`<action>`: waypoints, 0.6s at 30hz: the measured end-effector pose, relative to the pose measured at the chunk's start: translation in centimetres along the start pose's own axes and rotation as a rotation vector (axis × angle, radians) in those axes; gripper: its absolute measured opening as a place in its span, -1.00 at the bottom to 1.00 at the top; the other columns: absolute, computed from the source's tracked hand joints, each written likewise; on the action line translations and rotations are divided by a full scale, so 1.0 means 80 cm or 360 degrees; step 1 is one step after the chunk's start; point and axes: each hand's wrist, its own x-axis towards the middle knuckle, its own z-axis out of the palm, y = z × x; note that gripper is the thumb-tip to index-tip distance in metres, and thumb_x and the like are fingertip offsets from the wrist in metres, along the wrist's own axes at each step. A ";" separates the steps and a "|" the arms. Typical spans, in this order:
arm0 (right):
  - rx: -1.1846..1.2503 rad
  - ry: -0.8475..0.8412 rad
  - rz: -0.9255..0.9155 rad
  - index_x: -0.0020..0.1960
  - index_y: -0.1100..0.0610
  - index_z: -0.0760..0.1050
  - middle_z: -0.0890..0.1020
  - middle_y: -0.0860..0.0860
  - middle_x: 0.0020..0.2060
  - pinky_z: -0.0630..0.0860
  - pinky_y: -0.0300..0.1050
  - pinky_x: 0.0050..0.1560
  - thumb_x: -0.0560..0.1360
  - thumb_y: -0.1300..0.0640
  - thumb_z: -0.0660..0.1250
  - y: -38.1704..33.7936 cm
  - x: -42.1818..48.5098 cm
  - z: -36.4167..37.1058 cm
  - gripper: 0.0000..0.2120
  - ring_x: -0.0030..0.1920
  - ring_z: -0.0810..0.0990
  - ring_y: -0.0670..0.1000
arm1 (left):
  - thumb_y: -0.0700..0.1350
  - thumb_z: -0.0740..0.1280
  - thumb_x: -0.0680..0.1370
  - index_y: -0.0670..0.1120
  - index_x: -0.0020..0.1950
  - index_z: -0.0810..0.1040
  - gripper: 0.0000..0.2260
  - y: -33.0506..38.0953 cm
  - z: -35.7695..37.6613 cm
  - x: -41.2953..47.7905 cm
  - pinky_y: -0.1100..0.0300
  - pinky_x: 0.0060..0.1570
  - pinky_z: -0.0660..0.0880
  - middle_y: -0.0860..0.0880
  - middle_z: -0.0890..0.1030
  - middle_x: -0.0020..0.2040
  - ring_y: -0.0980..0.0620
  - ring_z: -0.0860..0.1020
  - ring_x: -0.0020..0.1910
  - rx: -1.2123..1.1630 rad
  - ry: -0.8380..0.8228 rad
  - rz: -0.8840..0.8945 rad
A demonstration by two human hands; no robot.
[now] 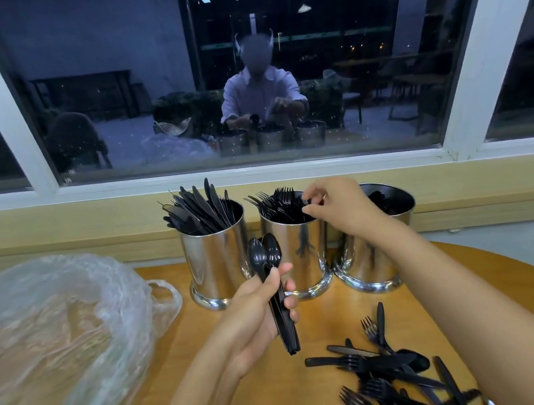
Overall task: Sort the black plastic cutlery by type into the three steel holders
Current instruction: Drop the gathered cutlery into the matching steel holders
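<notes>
Three shiny steel holders stand upright in a row. The left holder point(214, 255) is packed with knives point(202, 210), and the middle holder point(295, 253) bristles with forks point(278, 204). What the right holder point(387, 243) contains is too dark to tell. A few spoons point(265, 258) stand bowls-up, gripped in the left hand point(257, 311). A loose pile of forks and knives point(387, 368) lies nearer, to the right.

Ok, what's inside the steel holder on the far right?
Some black cutlery shows inside the right holder. The right hand covers part of its opening, so the type is unclear.
</notes>
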 end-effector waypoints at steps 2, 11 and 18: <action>0.0230 -0.0049 -0.0051 0.08 0.11 0.61 0.63 -0.05 -0.11 0.36 -0.44 -0.18 0.54 0.07 0.36 -0.009 -0.030 0.007 -0.83 -0.24 0.47 -0.24 | -0.11 0.21 0.64 -0.22 0.29 0.49 -0.71 -0.005 0.006 -0.009 0.18 -0.33 0.44 -0.04 0.50 -0.25 0.06 0.42 -0.37 0.0019 -0.0016 0.0009; 0.0987 -0.0688 -0.0001 0.00 0.23 0.59 0.65 0.10 -0.13 0.59 -0.19 -0.03 0.56 0.21 0.33 -0.019 -0.103 0.022 -0.90 -0.12 0.62 -0.03 | 0.02 0.13 0.66 -0.21 0.30 0.46 -0.64 -0.013 0.022 -0.053 0.22 -0.31 0.41 -0.04 0.49 -0.24 0.08 0.38 -0.37 0.0187 -0.0251 -0.0039; 0.0975 -0.0349 -0.0226 -0.03 0.19 0.61 0.65 0.15 -0.17 0.53 -0.10 -0.06 0.52 0.27 0.37 -0.021 -0.126 0.023 -0.94 -0.15 0.58 -0.03 | 0.12 0.16 0.59 -0.20 0.24 0.53 -0.56 -0.013 0.022 -0.069 0.09 -0.15 0.55 -0.06 0.55 -0.21 0.03 0.51 -0.31 0.0351 -0.0293 -0.0112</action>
